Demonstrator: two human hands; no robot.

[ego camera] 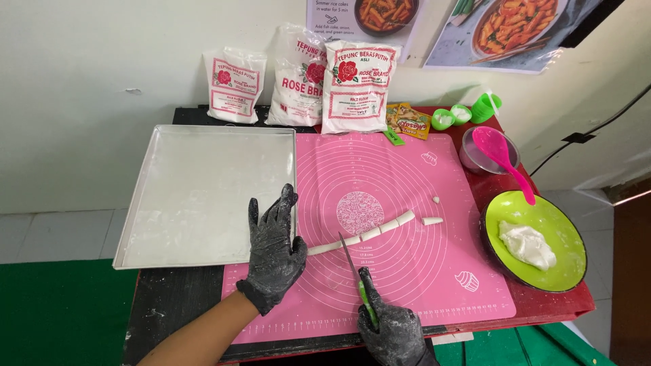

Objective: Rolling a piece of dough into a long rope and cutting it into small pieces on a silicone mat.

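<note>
White dough rope [363, 235] lay on pink silicone mat [407, 271]; right hand [393, 331] gripped green-handled knife [356, 276] cutting it; left hand [274, 252] flat, fingers spread, steadying its end.

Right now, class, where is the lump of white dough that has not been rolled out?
In the head view, the dough lump sits on the green plate at the table's right edge, beside the pink mat.
</note>
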